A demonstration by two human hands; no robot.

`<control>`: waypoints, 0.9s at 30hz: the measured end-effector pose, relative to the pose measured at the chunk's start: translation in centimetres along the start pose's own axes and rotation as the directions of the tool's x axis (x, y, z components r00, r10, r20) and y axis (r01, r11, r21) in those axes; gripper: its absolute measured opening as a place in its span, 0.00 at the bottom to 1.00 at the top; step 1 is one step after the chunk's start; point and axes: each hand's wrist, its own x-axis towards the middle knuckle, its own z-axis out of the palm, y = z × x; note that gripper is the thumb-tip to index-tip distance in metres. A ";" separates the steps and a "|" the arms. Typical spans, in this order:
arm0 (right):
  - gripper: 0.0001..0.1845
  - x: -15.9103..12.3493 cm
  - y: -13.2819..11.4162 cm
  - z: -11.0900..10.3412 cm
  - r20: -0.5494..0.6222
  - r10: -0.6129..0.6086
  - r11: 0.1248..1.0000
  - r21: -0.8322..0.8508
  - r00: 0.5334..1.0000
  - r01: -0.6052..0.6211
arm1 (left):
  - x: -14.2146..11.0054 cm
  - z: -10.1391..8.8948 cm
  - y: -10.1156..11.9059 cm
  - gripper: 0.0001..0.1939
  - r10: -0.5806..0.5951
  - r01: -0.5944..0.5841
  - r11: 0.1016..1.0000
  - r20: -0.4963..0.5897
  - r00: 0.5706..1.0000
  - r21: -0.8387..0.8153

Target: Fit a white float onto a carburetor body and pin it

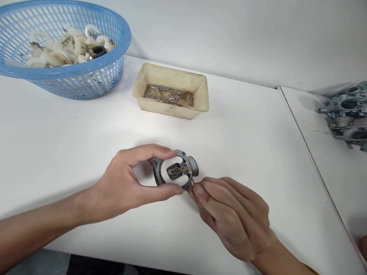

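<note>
While gripped in the left hand (123, 183), the cast-metal carb body (183, 156) sits low in centre of view, white float (169, 166) facing up, small metal fittings showing in its central slot. LH closed on it: thumb on the 6 o'clock side, fingers over the 12 o'clock side. Right hand (232, 217) is pinched, its fingertips (197, 193) at the body's 4 o'clock edge. Any item between them is hidden; cannot confirm. Handling, judged: casting stiff, fairly heavy for its size, edges possibly sharp; best held by the metal rim w/ a firm pinch. Float likely light and easily knocked, so not a grip point. Round spigot (193, 166) at 3 o'clock looks a usable secondary hold.

Outward: beige plastic tray (169, 72) at 12 o'clock holds loose thin metal pins (168, 95), small and awkward to pick up. Blue plastic basket (86, 82) at 10–11 o'clock holds a heap of white floats (57, 51). Grey carb castings (349, 110) lie at 2–3 o'clock on the adjoining white bench (321, 172), beyond the seam of the white bench (229, 133) under the hands.
</note>
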 end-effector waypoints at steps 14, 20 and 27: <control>0.12 0.9 -0.8 0.0 0.005 0.312 0.933 0.185 0.950 -0.307 | -0.1 -0.1 -0.2 0.21 0.000 0.001 1.000 0.007 1.000 -0.010; 0.12 1.2 -0.9 -0.3 0.077 0.483 0.814 0.328 0.872 -0.479 | -0.1 0.1 -0.1 0.21 -0.007 0.007 1.000 -0.018 1.000 0.024; 0.10 1.4 -1.9 -0.1 0.094 0.645 0.701 0.322 0.759 -0.636 | -0.3 0.3 -0.2 0.23 0.019 -0.017 0.998 -0.027 0.999 0.067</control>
